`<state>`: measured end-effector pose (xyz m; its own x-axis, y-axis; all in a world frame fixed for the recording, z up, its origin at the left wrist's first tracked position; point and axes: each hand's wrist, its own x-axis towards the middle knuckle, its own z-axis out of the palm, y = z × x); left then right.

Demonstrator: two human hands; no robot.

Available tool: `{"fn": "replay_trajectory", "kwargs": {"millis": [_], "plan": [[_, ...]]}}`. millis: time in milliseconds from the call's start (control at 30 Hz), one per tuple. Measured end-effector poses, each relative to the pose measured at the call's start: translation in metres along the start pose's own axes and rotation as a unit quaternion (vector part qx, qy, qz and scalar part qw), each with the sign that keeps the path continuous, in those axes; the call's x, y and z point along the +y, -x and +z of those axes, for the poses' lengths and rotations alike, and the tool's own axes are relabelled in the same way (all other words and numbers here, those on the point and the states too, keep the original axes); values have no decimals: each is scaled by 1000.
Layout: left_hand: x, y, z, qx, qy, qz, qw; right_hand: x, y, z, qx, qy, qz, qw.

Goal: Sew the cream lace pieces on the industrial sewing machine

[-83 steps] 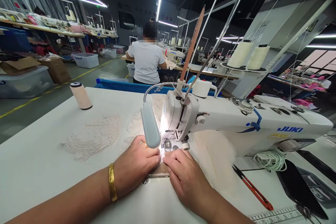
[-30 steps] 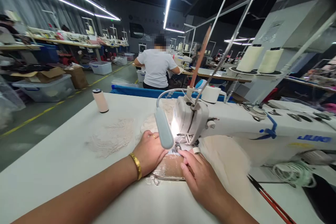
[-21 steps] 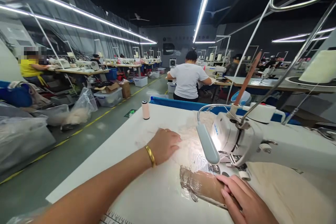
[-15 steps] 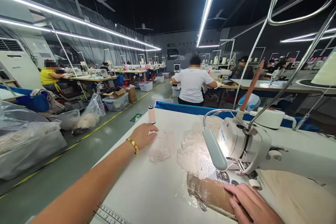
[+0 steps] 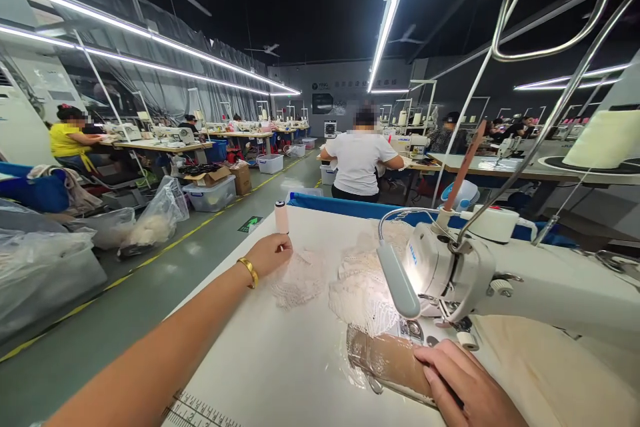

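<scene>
Left hand: fingertips, spread moments ago, now nearly together at far-left edge of cream scalloped lace piece; grip unclear.
Right hand: fingers slightly parted, resting on brown film-wrapped plate.
White sewing machine: seemingly paused.

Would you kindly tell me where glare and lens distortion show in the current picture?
Head view: the grey lamp casts a bright glow on the sewing machine; glossy glints mark the brown plate; the left forearm looks stretched toward the lower-left corner.
</scene>
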<state>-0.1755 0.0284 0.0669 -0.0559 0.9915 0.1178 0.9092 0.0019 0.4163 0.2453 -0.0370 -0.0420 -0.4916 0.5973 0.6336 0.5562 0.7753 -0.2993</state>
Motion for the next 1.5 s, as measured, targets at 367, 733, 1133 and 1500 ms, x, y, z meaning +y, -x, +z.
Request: {"fn": "replay_trajectory", "kwargs": {"millis": [367,733,1133,1500], "plan": [[103,111,51,-221,175,434,856,-24,-9,-16,-46,-45,97,993],[108,115,88,-75,129,355,923,-38,-16,-19,-64,-118,23,991],[113,98,101,-76,98,388,913,-35,-13,-17,-117,-86,53,988],[129,85,71,-200,189,279,920,-40,-18,-25,-146,-123,114,975]]}}
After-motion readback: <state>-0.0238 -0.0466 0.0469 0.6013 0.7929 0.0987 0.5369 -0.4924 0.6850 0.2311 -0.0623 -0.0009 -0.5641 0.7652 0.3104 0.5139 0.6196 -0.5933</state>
